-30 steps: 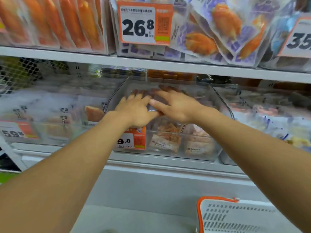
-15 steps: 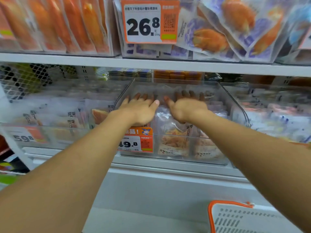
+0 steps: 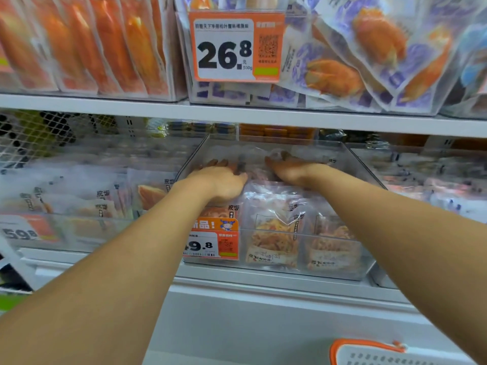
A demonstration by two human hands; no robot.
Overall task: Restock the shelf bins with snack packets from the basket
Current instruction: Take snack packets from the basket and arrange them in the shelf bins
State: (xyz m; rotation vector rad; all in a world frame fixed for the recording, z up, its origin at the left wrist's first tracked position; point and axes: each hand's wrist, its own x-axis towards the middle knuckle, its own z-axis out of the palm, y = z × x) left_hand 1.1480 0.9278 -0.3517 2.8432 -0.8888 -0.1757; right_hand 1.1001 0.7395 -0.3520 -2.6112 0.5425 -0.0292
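A clear plastic shelf bin sits on the middle shelf, holding several clear snack packets with orange dried strips inside. Both my hands reach deep into the bin. My left hand lies palm down on the packets at the back left, fingers stretched forward. My right hand lies flat on the packets just to its right, fingers pointing toward the bin's back. Neither hand grips a packet that I can see. The white basket with an orange rim shows at the bottom right corner.
An orange price tag reading 49.8 hangs on the bin's front. Neighbouring bins of packets stand left and right. The upper shelf carries orange and purple packets and a 26.8 tag.
Both hands have slid further toward the back of the bin and a little apart. The view has shifted closer to the shelf.
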